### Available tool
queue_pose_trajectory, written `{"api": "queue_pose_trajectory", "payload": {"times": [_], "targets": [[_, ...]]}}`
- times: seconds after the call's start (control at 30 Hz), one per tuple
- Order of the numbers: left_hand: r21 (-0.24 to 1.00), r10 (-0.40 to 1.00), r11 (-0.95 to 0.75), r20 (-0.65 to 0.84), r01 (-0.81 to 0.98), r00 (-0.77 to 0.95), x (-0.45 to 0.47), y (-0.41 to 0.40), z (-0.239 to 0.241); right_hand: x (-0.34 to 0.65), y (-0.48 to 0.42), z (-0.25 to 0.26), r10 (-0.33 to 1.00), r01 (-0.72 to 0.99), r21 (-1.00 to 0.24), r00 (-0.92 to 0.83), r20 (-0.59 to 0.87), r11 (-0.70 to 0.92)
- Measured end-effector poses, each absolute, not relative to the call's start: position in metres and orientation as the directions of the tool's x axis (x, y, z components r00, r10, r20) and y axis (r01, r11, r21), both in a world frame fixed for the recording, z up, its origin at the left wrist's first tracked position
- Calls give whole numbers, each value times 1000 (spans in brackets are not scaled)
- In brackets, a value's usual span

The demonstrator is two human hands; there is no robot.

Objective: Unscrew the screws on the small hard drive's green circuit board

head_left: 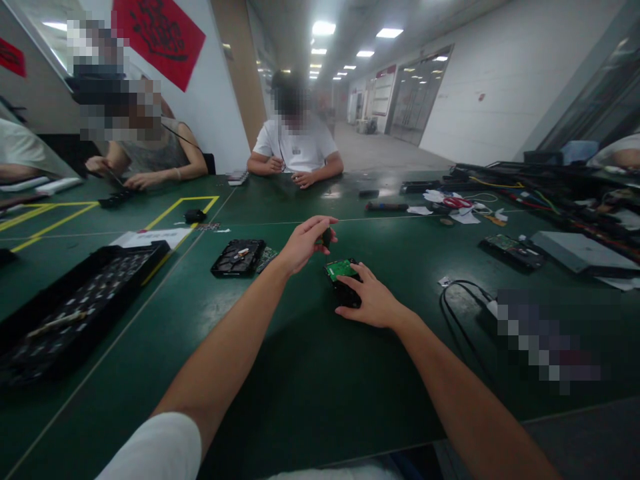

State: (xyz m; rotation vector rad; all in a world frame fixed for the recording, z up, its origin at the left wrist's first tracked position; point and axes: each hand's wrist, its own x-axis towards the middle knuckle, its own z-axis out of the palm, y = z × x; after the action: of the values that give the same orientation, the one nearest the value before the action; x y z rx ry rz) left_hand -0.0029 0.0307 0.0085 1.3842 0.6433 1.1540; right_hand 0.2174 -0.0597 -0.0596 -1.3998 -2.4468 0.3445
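Note:
My left hand (306, 245) is raised just above the table, its fingers closed round a small dark piece (327, 238) with a rounded end. Its kind is hard to make out. Below and to the right of it lies a hard drive (342, 269), a black body with a green circuit board facing up. My right hand (374, 297) grips the drive from the right, thumb at the near side and fingers over the board's edge. To the left, a black square frame or casing (238, 258) with a small light piece on it rests beside a circuit board (267, 259).
A long black tray (150, 257) stands at the left. At the right are another hard drive (513, 252), a grey metal box (575, 250), a black cable (450, 313) and a heap of wires (565, 200). Co-workers sit across the green table (295, 387).

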Motion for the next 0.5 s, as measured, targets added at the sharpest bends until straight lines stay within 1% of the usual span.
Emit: {"api": "queue_pose_trajectory", "payload": {"times": [0.1,0.3,0.5], "targets": [[957,892,-159,244,-243,379,-5,32,9,217,-59,-60,866,792,-355,-482,136,497],[954,900,-231,283,-190,331,-4,35,5,218,-60,-60,872,798,-358,-473,123,484],[945,903,-232,297,-230,310,0,33,5,217,-60,-60,867,796,-349,-478,139,495]]}}
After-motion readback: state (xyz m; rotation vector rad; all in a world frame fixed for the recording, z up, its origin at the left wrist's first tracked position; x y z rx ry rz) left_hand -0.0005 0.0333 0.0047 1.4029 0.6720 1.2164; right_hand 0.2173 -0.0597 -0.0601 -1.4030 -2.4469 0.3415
